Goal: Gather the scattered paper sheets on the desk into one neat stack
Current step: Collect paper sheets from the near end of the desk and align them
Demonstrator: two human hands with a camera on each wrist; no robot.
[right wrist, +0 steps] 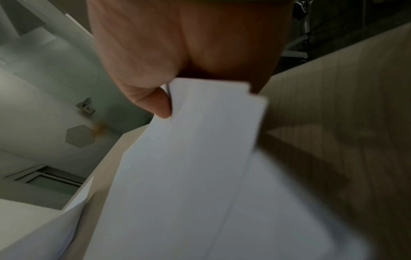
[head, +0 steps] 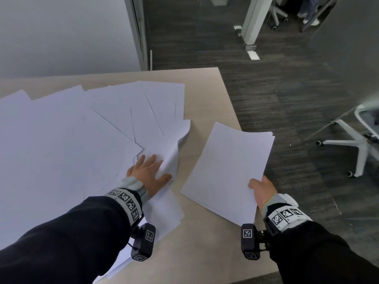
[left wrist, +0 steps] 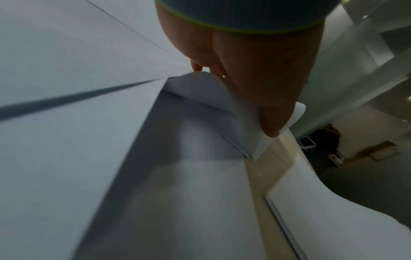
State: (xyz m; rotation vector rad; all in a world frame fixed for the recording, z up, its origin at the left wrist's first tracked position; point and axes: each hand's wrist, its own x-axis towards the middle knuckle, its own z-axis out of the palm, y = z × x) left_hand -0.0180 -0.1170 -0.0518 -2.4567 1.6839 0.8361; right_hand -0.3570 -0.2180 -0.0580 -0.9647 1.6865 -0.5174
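The right hand (head: pixel 261 190) holds the stack (head: pixel 227 171) by its near right corner, thumb on top and fingers hidden beneath; this grip is closed round the paper. The stack hangs just above the right part of the bench (head: pixel 207 249), with its far right corner past the bench edge. The stack edges are slightly fanned at the far corner.

The left hand (head: pixel 148 171) lies on the loose sheets (head: pixel 67 140) at the near right of the spread. Its fingers point away and its thumb pinches a lifted sheet (head: pixel 174 148) against the forefinger. This sheet is curled upward along its right edge. In the left wrist view the thumb (left wrist: pixel 270 123) presses the curl, and several sheet corners show beneath it, so the pinch may hold more than one sheet.

Judged step: pick up the lifted sheet and add it to the stack.
- Keep the pinch light. Thin paper creases at a tight curl.
- Slide the sheet right, clear of its neighbours, before lifting.
- Lay it flat on the stack, corner to corner.
- Lower the stack onto the bench to square the edges; one hand alone cannot align them.

Most sheets remain scattered, so the task is judged to be at an early stage. They cover the left and far bench in overlapping fans.

Materials: the paper is plain white, matt, thin and flexible. The bench top is smooth pale wood grain with a square edge. Beyond it lies a dark ribbed floor (head: pixel 276 78).
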